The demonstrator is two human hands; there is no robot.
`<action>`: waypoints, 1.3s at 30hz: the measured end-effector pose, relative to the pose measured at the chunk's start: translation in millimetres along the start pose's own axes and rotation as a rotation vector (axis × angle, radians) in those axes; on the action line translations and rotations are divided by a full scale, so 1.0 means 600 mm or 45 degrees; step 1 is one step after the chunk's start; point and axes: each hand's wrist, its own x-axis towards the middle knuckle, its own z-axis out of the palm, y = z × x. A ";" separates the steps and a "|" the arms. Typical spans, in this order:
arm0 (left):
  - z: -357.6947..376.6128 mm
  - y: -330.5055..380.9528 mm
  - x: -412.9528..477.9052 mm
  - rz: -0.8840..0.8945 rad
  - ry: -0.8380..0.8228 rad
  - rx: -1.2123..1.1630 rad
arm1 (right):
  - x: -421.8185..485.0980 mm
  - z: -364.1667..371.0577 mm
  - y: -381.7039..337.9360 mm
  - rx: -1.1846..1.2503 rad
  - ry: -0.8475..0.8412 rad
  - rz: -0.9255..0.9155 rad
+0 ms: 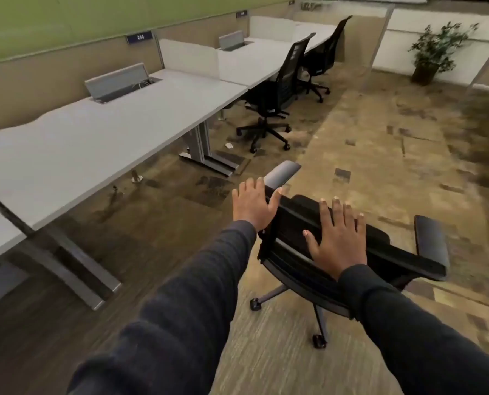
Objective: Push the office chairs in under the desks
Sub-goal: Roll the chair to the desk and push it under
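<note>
Open office floor, patterned carpet, long row of white desks along the left wall. Nearest tabletop is bare apart from a raised grey cable hatch at its far edge. Blue number sign sits on the partition behind it.

Near chair: black, on casters, standing out in the aisle, well apart from the desk edge, not under it. Backrest faces the camera, angled. Its left armrest points toward the desks; its right armrest sticks out to the right.

Left hand: palm flat against the left edge of the backrest, fingers spread and straight, not curled around anything. Right hand: flat on the top of the backrest, fingers spread, no grip either. Both in dark sleeves, arms stretched out.

Two more black chairs further along the row. Middle chair sits close to its desk, seat partly under the tabletop. Far chair is likewise up against its desk.

Potted plant at far right by a white partition. Small white scrap on the floor near the desk legs. Frame is motion-blurred at the edges.
</note>
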 end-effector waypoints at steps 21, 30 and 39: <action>0.028 0.066 0.057 0.107 -0.271 0.243 | 0.059 0.000 0.086 -0.055 -0.141 -0.312; 0.022 0.050 0.064 0.084 -0.259 0.211 | 0.102 0.013 0.088 -0.127 -0.079 -0.401; 0.034 0.029 0.072 0.133 -0.207 0.168 | 0.181 0.036 0.132 -0.117 -0.115 -0.501</action>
